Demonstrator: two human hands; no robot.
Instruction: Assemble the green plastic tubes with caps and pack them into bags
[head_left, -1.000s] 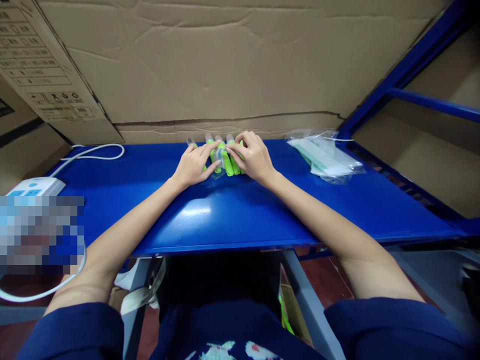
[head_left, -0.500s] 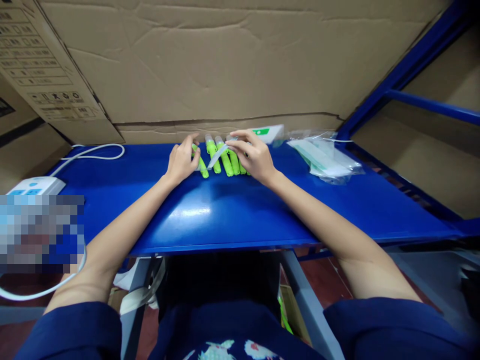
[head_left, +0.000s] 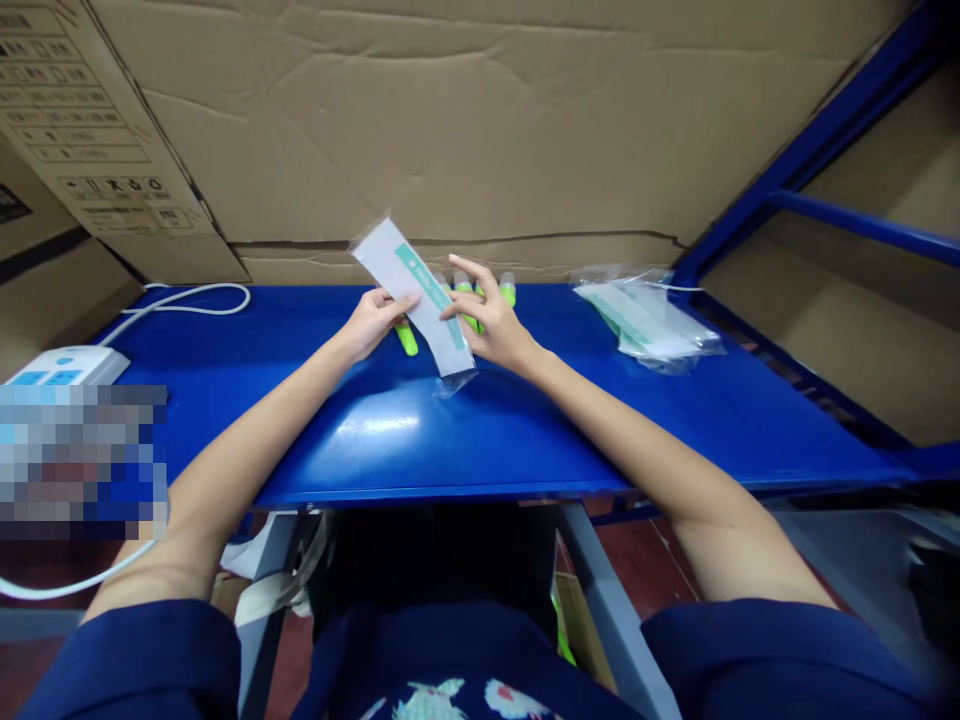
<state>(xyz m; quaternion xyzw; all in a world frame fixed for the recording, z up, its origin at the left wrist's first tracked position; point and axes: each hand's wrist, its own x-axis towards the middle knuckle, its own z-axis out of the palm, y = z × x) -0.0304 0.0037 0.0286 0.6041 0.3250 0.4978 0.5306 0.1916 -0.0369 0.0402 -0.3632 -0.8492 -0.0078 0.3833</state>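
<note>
The packet point(head_left: 421, 295) is held above the middle of the table's point(head_left: 540, 430) far edge, its long axis slanting from far left to near right. Cardboard point(head_left: 480, 130) backs the glossy blue surface. The packet is white, green-banded, film-sleeved. The left hand point(head_left: 369, 325) pinches its left edge; the right hand point(head_left: 496, 325), fingers spread, touches its right side, whether gripping I cannot tell.

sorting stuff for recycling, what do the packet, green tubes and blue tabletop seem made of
Packet: likely glossy plastic film, its margins clear and crinkled, around a white-and-green insert, perhaps card. Green tubes: probably smooth plastic, going by the even, bright colour and translucent ends. Blue tabletop: hard and glossy, perhaps painted metal, since it reflects a bright patch of light.
</note>
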